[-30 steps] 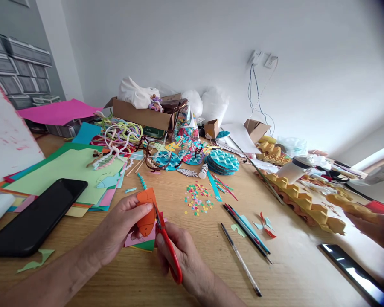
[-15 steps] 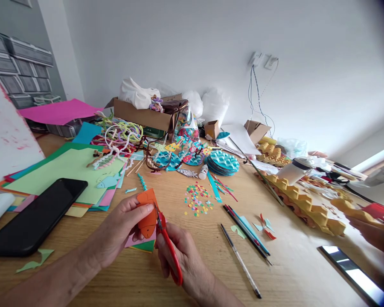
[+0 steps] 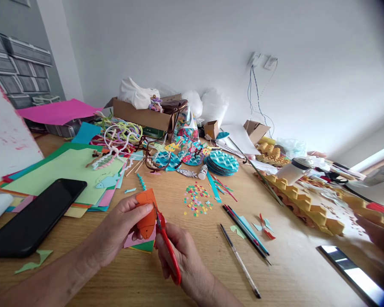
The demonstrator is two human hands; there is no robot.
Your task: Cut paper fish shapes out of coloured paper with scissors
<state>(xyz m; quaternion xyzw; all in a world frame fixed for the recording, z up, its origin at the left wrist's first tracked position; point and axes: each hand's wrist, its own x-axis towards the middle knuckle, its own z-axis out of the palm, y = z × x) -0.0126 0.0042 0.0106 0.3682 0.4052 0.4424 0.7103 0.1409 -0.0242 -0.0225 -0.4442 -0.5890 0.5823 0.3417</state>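
Observation:
An orange piece of paper [image 3: 146, 220] with a fish outline drawn on it is pinched in my left hand [image 3: 125, 222], thumb on top. My right hand [image 3: 181, 250] is wrapped round the handles of red scissors [image 3: 170, 251]. The scissor blades lie along the right edge of the orange paper, close to my left thumb. Below the paper, pink and green sheets [image 3: 144, 246] rest on the wooden table. A twisted blue pipe cleaner [image 3: 141, 181] lies just beyond.
Coloured paper [image 3: 67, 164] and a black phone [image 3: 38, 215] lie left. Ahead are confetti [image 3: 196, 198] and blue discs [image 3: 222, 163]. Pens [image 3: 240, 260], yellow egg cartons [image 3: 301, 202] and another phone [image 3: 352, 273] lie right. Another person's hand [image 3: 376, 232] is at the right edge.
My hands, the orange paper and the scissors have hardly moved. At the right edge, the other person's blurred hand and the egg carton piece by it have shifted slightly.

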